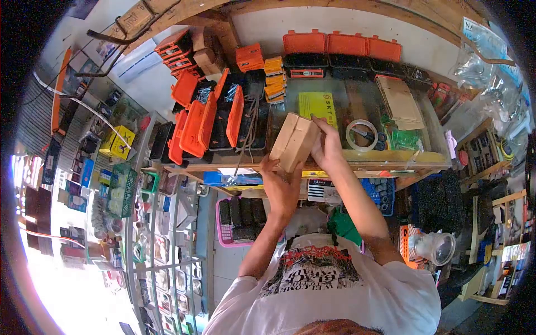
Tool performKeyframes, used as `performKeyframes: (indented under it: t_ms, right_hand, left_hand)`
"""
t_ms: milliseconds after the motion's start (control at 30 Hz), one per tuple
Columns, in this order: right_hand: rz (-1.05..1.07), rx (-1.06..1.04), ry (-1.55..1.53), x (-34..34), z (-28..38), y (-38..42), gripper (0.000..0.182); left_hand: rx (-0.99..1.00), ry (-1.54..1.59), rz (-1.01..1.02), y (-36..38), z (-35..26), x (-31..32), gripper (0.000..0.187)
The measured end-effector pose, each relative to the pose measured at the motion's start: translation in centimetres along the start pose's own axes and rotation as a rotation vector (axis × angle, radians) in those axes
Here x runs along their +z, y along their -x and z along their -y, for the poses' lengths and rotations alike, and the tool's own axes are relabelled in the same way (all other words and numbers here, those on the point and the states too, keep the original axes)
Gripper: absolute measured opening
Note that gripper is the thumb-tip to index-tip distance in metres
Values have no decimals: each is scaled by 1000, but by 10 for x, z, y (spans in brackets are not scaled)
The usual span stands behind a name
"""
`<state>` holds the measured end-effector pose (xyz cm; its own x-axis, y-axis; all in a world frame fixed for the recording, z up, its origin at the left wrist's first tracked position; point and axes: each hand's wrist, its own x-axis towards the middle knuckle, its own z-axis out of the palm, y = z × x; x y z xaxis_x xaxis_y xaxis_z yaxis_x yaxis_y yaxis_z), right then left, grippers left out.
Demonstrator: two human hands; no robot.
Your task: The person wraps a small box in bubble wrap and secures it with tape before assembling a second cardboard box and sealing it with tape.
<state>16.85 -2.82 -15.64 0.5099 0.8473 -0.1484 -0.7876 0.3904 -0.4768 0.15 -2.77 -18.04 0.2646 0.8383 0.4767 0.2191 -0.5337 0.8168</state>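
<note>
A small brown cardboard box [294, 139] is held up, tilted, over the front edge of the glass-topped counter [346, 100]. My left hand [281, 187] grips its near lower end, with fingers curled along the side. On the right side and far end, my right hand [328, 146] presses with its fingers around the edge. Behind the box lies a yellow-green SKT pack [318, 109]. To the right of my right hand rests a roll of clear tape [362, 135]. What the box contains is hidden.
Left on the counter stand orange-lidded cases [194, 125], some holding screws. Small yellow boxes [274, 78] and black cases with orange lids [304, 42] line the back. Flattened cardboard [400, 101] lies at right. Below are a pink basket [226, 229] and a blue crate [385, 195].
</note>
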Motion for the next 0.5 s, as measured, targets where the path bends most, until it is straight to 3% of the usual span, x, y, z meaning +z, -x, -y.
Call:
performKeyframes:
  t_ms: [167, 267, 300, 400, 500]
  right_hand:
    - [-160, -181, 404, 5, 2, 9, 28]
    - [-43, 13, 570, -7, 25, 26, 34]
    - [-27, 45, 600, -6, 33, 33, 47]
    - [-124, -66, 799, 13, 41, 68, 58]
    - [75, -236, 1028, 3, 43, 91, 54]
  left_hand:
    - [-56, -44, 78, -17, -22, -10, 53]
    - [84, -228, 100, -24, -20, -8, 51]
    - [154, -311, 110, -26, -19, -5, 50]
    - [207, -416, 117, -28, -16, 3, 47]
    - [246, -499, 156, -32, -14, 7, 42]
